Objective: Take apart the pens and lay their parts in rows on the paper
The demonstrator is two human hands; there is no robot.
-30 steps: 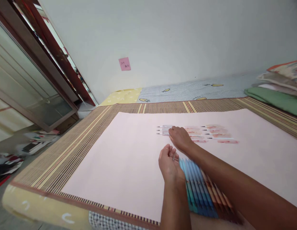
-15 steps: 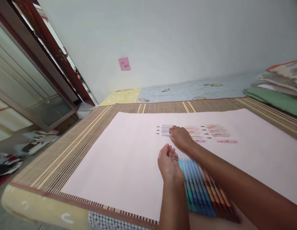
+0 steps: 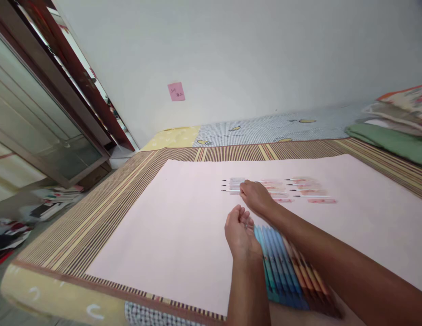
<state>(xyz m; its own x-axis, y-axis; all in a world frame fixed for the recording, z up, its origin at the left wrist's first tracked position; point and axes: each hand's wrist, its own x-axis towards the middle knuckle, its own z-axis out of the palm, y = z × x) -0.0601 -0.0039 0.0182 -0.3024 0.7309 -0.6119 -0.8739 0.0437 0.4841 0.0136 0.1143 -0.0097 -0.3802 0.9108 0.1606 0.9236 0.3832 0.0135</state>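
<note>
Little recent shift was noted, work judged near-paused: right hand (image 3: 255, 197) held curled at dark-tipped white refills (image 3: 231, 191), left hand (image 3: 240, 232) half-curled beside fanned coloured pens (image 3: 288, 267); whether either gripped anything could not be told.

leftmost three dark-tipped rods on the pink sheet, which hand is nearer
Right. The right hand is right at the leftmost three dark-tipped rods, its fingers partly hiding them; the left hand is apart from them, nearer the camera.
</note>
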